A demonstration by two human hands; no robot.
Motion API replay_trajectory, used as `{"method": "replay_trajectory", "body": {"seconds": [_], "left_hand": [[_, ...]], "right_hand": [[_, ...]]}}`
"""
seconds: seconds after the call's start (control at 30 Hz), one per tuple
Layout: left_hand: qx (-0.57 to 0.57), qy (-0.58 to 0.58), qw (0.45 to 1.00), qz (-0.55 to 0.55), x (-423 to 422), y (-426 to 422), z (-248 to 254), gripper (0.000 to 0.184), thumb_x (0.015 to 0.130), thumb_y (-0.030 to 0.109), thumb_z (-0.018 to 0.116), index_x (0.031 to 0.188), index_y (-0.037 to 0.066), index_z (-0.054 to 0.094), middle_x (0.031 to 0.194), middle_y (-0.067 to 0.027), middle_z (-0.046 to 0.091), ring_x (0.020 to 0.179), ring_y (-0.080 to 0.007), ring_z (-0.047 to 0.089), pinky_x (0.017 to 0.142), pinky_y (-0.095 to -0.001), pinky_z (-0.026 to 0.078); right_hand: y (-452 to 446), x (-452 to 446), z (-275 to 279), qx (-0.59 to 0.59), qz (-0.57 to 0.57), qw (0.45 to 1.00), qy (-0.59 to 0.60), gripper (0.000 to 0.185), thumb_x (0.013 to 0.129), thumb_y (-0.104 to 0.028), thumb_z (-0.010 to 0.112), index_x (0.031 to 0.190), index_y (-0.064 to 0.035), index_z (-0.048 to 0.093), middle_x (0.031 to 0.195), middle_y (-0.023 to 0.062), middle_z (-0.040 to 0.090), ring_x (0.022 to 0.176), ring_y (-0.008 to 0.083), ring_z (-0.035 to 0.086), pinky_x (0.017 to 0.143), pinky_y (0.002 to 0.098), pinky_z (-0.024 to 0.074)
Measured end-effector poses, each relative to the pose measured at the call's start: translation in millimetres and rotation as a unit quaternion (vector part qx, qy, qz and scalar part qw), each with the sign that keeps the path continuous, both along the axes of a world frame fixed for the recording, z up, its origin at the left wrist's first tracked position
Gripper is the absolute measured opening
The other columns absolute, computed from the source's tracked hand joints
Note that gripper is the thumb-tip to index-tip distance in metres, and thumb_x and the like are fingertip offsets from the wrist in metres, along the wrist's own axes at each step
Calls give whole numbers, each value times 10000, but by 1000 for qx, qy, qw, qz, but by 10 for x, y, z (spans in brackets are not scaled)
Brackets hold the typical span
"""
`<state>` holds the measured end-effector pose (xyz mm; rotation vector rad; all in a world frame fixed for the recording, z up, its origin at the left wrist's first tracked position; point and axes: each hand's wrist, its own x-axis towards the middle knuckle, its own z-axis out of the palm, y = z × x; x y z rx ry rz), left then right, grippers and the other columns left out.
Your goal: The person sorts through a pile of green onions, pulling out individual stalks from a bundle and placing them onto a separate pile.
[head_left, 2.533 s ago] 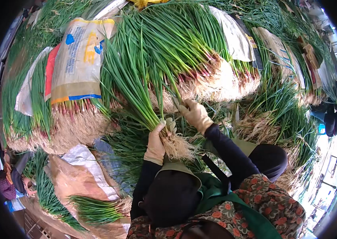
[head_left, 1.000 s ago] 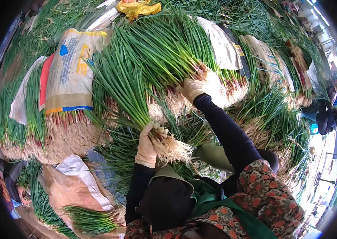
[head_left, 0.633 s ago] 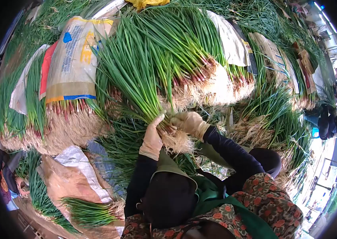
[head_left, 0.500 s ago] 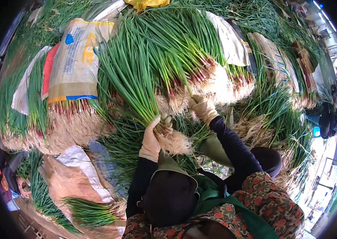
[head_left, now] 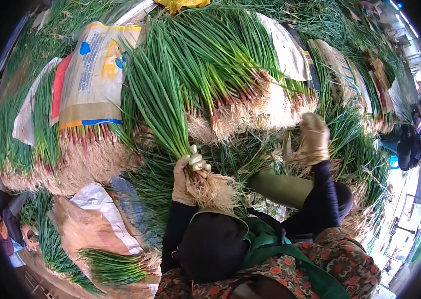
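- Our L hand (head_left: 184, 182) has its fingers clamped round the bunch (head_left: 163, 112) of green onions, just above the roots (head_left: 215, 192); leaves fan up twd the laid-out row (head_left: 230, 97).
- Our R hand (head_left: 315, 137), blurred, is off to the R near the loose pile (head_left: 342, 132); can't tell if its fingers are apart or tog.
- Handling, we'd guess: light-ish, leaves floppy & easily bruised, stems firmer, maybe slippery if damp; best grip = low on stems, w/ roots free.

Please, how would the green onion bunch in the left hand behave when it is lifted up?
The green onion bunch would probably droop at its long leaves, since the left hand holds it near the roots. No tie shows, so it may spread if the grip loosens.
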<state>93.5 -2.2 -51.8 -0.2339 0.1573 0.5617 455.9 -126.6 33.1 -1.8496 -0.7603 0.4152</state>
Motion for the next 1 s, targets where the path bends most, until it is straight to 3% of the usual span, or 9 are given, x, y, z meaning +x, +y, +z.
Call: {"method": "replay_trajectory", "body": {"seconds": [0.03, 0.2, 0.33, 0.47, 0.57, 0.67, 0.8, 0.93, 1.0], "left_hand": [[-20, -21, 999, -17, -14, -9, -160, 226, 865, 198, 583, 1017, 32, 555, 738, -30, 518, 768, -150, 525, 687, -213, 443], [5, 97, 995, 11, 60, -129, 103, 274, 870, 180, 567, 1118, 66, 541, 789, -34, 601, 798, -210, 614, 851, -457, 481], [12, 110, 994, -10, 210, -243, 220, 281, 869, 197, 576, 1124, 84, 541, 760, -35, 635, 821, -241, 631, 825, -493, 485], [28, 78, 996, -42, 117, -239, 89, 264, 875, 183, 560, 1089, 30, 549, 717, -38, 615, 777, -242, 632, 827, -497, 498], [52, 105, 991, -62, 25, -211, 107, 266, 885, 188, 535, 1058, -14, 529, 715, -17, 583, 759, -244, 617, 863, -497, 479], [-4, 62, 998, -15, -44, -276, -23, 294, 883, 236, 539, 1062, 2, 546, 763, -118, 600, 667, -263, 627, 625, -344, 558], [47, 68, 995, -60, -97, -227, 95, 337, 879, 203, 538, 1129, -20, 503, 777, -127, 598, 703, -259, 636, 585, -319, 559], [175, 190, 965, -42, -132, -80, 371, 402, 872, 165, 539, 1224, -8, 453, 794, -114, 608, 749, -268, 651, 597, -350, 566], [180, 271, 946, -17, -60, 19, 347, 407, 899, 164, 484, 1266, 11, 393, 761, -51, 524, 841, -248, 562, 665, -370, 498]], "right_hand": [[-274, 349, 6, -78, -46, 964, -249, 115, 885, -205, 582, 927, -131, 659, 899, 42, 656, 761, 124, 603, 651, 287, 501], [-1205, 702, 606, -684, -92, 643, -332, 308, 845, -330, 566, 1079, -142, 633, 1035, 163, 618, 904, 312, 626, 775, 397, 499], [-602, -66, 303, -347, 117, 926, -88, 403, 848, -297, 621, 1209, -128, 560, 1134, 99, 605, 964, 167, 611, 829, 273, 504], [691, -1358, 37, -246, 330, 868, 276, 654, 892, -597, 389, 1306, -93, 444, 1040, 135, 597, 945, 214, 594, 880, 348, 485], [1136, -1913, -620, -121, 324, 838, 423, 338, 934, -383, 502, 1017, -63, 571, 735, -25, 543, 629, 79, 493, 603, 237, 444], [1178, -2143, -946, -112, 255, 876, 393, 151, 901, -196, 582, 860, -51, 583, 679, -10, 550, 581, 64, 476, 528, 195, 398], [1033, -2108, -1145, -349, 305, 877, -126, 249, 871, -185, 546, 1038, -1, 561, 829, 107, 661, 765, 293, 631, 675, 370, 496], [1016, -1828, -1343, -449, 559, 689, -106, 348, 876, -247, 514, 1177, -73, 528, 1008, 167, 646, 939, 302, 628, 767, 386, 502], [1244, -1747, -1061, -441, 430, 783, -91, 376, 888, -289, 511, 1194, -71, 507, 1013, 174, 644, 884, 290, 645, 751, 378, 514]]}}
